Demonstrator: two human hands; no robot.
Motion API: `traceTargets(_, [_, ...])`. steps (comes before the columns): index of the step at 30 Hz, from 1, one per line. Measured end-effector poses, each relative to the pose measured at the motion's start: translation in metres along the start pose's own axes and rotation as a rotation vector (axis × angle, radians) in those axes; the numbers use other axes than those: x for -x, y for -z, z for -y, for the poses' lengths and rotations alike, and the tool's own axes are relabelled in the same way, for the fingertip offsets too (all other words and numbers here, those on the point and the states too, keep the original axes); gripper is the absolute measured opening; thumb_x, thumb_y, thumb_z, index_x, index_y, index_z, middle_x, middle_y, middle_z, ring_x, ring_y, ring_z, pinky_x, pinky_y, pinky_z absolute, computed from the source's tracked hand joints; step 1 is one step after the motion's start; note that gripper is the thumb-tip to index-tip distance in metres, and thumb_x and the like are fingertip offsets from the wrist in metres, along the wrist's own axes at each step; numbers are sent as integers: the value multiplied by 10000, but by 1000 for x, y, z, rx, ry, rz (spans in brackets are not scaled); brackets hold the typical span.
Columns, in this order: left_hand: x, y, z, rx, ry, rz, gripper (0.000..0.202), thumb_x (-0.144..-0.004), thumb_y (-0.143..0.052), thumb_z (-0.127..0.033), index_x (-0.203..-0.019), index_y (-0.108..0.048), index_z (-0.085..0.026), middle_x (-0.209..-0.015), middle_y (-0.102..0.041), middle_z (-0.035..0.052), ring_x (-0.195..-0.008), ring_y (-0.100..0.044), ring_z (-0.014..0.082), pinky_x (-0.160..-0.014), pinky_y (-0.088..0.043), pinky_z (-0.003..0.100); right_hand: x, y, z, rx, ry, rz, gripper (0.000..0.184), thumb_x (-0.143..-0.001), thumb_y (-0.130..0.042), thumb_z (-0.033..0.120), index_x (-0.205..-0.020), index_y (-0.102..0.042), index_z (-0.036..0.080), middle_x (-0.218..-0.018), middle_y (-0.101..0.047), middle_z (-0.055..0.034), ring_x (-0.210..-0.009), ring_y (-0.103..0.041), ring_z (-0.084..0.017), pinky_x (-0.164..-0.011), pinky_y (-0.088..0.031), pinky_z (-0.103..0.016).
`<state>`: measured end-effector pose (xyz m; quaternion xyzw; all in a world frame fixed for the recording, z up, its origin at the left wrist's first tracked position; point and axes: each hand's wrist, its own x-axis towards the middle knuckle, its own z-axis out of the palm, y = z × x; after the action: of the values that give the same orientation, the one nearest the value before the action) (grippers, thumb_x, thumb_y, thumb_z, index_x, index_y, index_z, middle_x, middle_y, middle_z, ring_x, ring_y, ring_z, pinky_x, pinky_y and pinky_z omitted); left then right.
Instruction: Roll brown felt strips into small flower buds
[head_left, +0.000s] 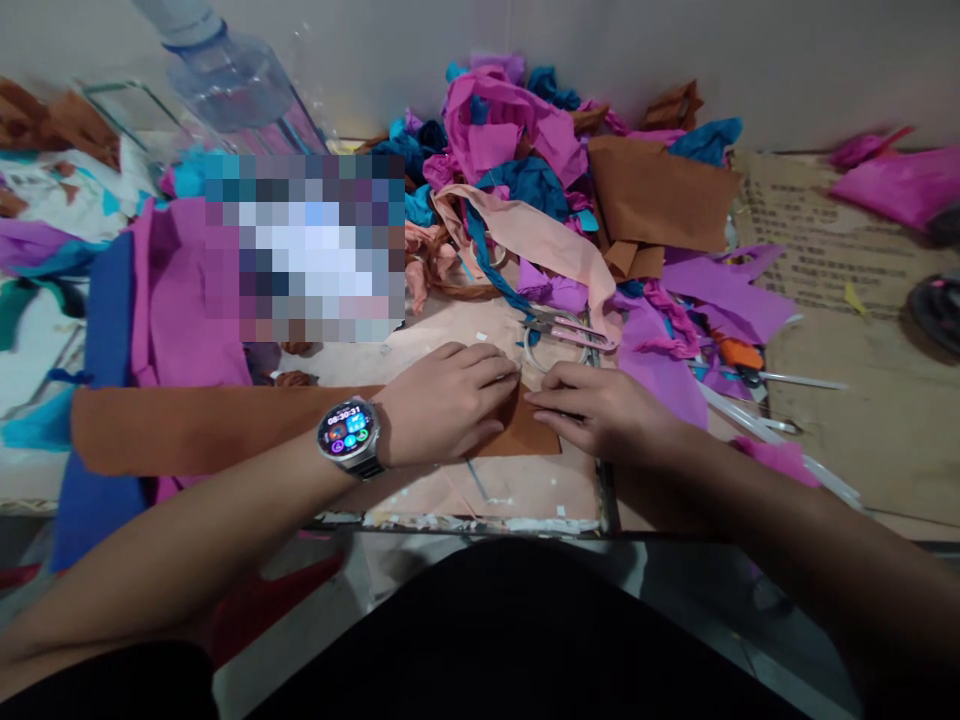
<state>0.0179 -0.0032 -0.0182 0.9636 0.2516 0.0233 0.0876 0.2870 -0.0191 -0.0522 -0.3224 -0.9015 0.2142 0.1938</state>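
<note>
A long strip of brown crepe paper (225, 425) lies across the table, its right end between my hands. My left hand (450, 400), with a smartwatch (349, 432) on the wrist, rests palm down on this strip with its fingers stretched out. Close to its fingertips, my right hand (600, 405) has thumb and fingers closed in a pinch at the strip's upper right part. Just beyond the right hand, pink-handled snips (574, 332) lie over a pale roll of tape (531, 352). The fingertips of both hands partly hide the paper under them.
Crumpled pink, blue and peach paper (517, 130) heaps up against the wall. A clear bottle (240, 85) stands at the back left, near a blurred-out patch. Purple sheets (180, 290) lie left; printed cardboard (847, 400) and white sticks (806, 381) lie right.
</note>
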Motion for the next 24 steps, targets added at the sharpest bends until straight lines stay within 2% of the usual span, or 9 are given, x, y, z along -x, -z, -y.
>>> traceTargets(7, [1, 1, 0, 7, 14, -5, 479, -1002, -608, -370, -1404, -610, -110, -1456, -620, 180, -1397, -536, 342, -1130, -478, 493, 0, 1, 0, -1, 6, 30, 237, -1003, -642, 227, -1192, -780, 187, -1071, -741, -97, -938, -726, -193, -820, -611, -302])
traceTargets(12, [0, 0, -1, 5, -6, -9, 470, -1010, -591, -330, -1454, -588, -176, -1492, -593, 156, -1409, -520, 348, -1133, -472, 521, 1, 0, -4, -5, 28, 33, 231, -1010, -621, 210, -1176, -782, 207, -1072, -728, -89, -958, -712, -195, -852, -610, -315])
traceTargets(24, [1, 1, 1, 17, 8, -8, 489, -1001, -604, -356, -1435, -596, -131, -1515, -577, 178, -1419, -510, 363, -1136, -473, 535, 1, 0, -7, -6, 54, 11, 265, -1021, -603, 216, -1226, -770, 199, -997, -710, -86, -886, -702, -193, -766, -599, -308])
